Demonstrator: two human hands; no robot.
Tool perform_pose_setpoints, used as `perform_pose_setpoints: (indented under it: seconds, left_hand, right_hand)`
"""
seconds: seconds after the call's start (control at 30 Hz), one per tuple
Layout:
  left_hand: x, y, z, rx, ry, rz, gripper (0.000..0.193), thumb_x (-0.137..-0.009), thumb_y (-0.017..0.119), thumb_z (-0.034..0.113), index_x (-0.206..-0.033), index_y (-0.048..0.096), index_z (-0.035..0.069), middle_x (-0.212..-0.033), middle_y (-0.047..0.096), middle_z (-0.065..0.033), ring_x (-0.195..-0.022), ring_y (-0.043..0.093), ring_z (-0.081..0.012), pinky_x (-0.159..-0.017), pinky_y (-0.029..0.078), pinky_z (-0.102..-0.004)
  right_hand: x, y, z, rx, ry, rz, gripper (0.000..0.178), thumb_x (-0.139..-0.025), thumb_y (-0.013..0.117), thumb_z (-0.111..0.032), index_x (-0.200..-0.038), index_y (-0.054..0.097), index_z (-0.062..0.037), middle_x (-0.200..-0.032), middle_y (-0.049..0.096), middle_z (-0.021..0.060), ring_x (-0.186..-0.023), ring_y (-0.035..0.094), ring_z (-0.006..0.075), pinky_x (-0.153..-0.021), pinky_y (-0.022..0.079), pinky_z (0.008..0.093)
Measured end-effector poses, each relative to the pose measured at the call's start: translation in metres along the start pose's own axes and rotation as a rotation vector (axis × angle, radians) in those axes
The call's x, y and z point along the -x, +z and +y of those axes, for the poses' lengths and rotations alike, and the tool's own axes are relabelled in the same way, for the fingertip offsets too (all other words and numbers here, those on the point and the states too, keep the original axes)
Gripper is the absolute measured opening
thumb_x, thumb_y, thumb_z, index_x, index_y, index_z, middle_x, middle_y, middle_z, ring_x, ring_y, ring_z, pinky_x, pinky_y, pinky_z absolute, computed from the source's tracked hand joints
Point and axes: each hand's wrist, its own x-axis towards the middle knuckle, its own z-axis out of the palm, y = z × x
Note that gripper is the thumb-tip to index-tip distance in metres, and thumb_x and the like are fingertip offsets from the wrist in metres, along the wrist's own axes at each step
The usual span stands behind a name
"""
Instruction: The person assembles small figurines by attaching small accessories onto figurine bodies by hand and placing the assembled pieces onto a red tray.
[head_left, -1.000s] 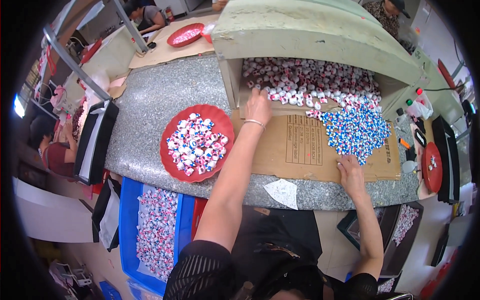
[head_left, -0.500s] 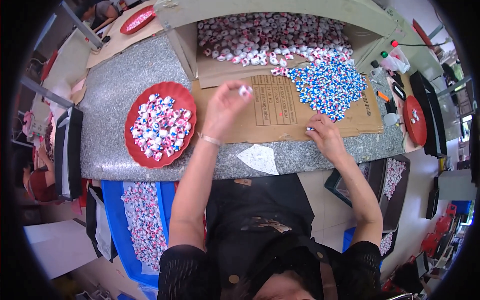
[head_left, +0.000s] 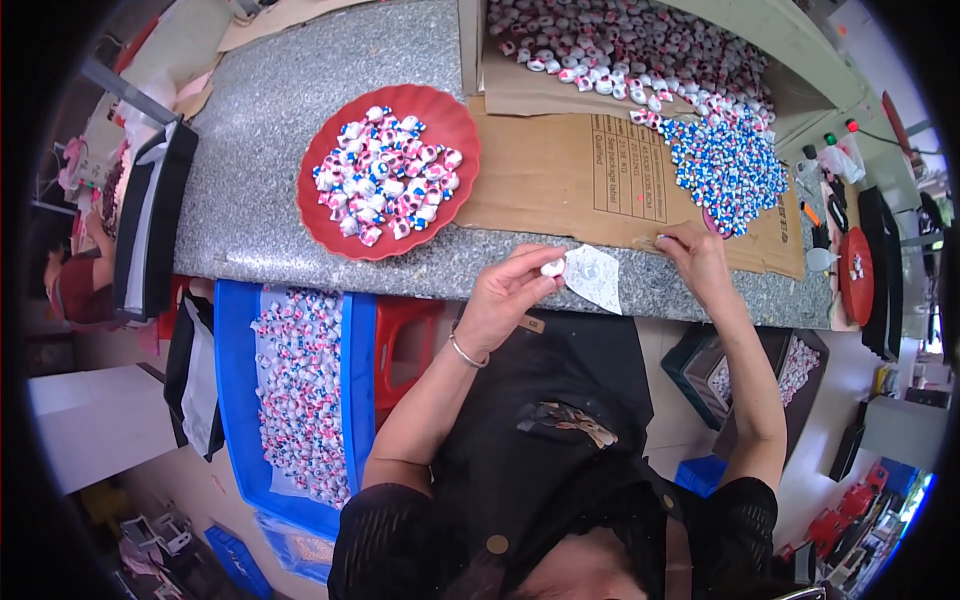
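Note:
Between the thumb and fingers of my left hand (head_left: pixel 500 298) is a small rounded white piece (head_left: pixel 553 268), held at the counter's front edge beside a white patterned sheet (head_left: pixel 598 282). My right hand (head_left: pixel 702 262) pinches a tiny blue-and-white piece at the cardboard's front edge; the fingers mostly cover it. Just beyond that hand spreads a heap of small blue-and-white pieces (head_left: pixel 725 165). To the left, a scalloped red plate (head_left: pixel 318 222) carries many white, pink and blue pieces.
A flat cardboard sheet (head_left: pixel 545 165) covers part of the grey speckled counter (head_left: pixel 235 170). Behind it, an open-fronted compartment holds many white-and-pink pieces (head_left: pixel 630 50). Below stand a blue bin (head_left: pixel 232 400) and a red stool (head_left: pixel 400 340). Another red plate (head_left: pixel 856 290) lies far right.
My left hand has come down and right from above the cardboard to the white sheet, still holding its piece. My right hand stays near the cardboard's front edge. The view has shifted.

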Motion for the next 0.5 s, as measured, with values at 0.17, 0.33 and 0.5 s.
perform_pose_setpoints:
  seconds: [0.17,0.33,0.5]
  left_hand:
    - [0.009,-0.010,-0.004,-0.052,0.048,0.057,0.036,-0.085,0.061,-0.009,-0.120,0.056,-0.004,-0.116,0.053,-0.0059,-0.106,0.059,-0.0158,-0.094,0.049,-0.0271]
    - [0.014,-0.004,0.000,-0.118,0.031,0.061,0.035,-0.084,0.062,-0.011,-0.117,0.057,-0.004,-0.114,0.053,-0.0057,-0.104,0.060,-0.0150,-0.091,0.050,-0.0252]
    - [0.016,-0.004,-0.001,-0.282,0.063,0.154,0.033,-0.081,0.064,-0.012,-0.113,0.056,-0.005,-0.110,0.055,-0.0070,-0.097,0.062,-0.0137,-0.087,0.052,-0.0235]
  right_hand:
    - [0.018,0.011,-0.060,-0.125,-0.308,-0.037,0.014,-0.079,0.067,-0.002,-0.093,0.067,0.0001,-0.084,0.065,0.0161,-0.075,0.064,0.0346,-0.066,0.052,0.0390]
    - [0.011,0.027,-0.079,0.056,-0.383,-0.152,0.014,-0.077,0.063,-0.002,-0.091,0.063,0.0001,-0.079,0.059,0.0167,-0.072,0.062,0.0362,-0.063,0.050,0.0434]
    - [0.006,0.032,-0.082,0.147,-0.486,-0.188,0.005,-0.074,0.057,-0.001,-0.078,0.057,0.0016,-0.074,0.056,0.0175,-0.072,0.061,0.0374,-0.061,0.049,0.0447]
